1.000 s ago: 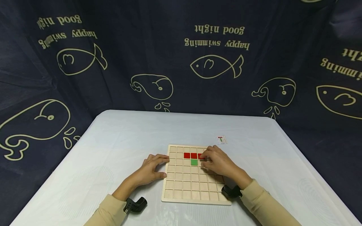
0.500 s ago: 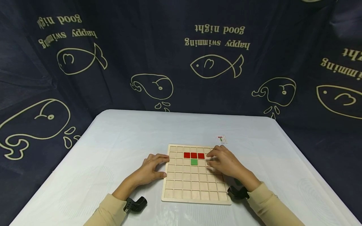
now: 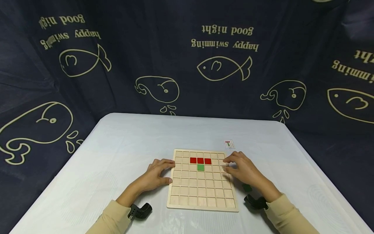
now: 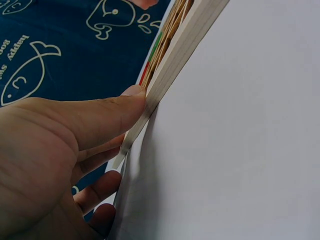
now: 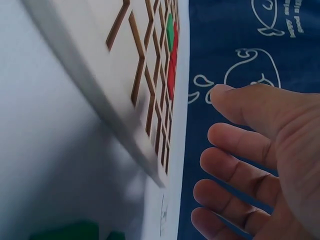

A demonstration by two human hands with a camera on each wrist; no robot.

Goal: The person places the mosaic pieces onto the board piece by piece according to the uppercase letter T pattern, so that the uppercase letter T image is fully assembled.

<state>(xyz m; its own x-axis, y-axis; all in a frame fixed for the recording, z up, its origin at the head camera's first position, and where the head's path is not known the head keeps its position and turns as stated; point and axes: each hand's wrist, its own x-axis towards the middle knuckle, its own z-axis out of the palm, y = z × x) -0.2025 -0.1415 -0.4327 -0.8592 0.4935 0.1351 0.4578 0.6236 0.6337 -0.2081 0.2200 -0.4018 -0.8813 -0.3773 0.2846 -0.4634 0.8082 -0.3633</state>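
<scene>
A wooden grid board lies on the table with several bare cells. Three red square tiles sit side by side in one of its rows. Directly below the middle red one is a green square tile. At the board's left edge my left hand rests, thumb and fingertips against the rim; the left wrist view has the thumb on the side of the frame. My right hand hovers over the board's right edge, its fingers spread and loosely bent with nothing between them.
A small card printted with a red and green T pattern lies beyond the board's top right corner. Dark green pieces lie on the white table right of the board, partly under my right wrist. A dark blue cloth hangs behind.
My right hand has drawn away rightward from the third red tile, uncovering it and the board's right columns. The dark green pieces have come into view. My left hand stays put.
</scene>
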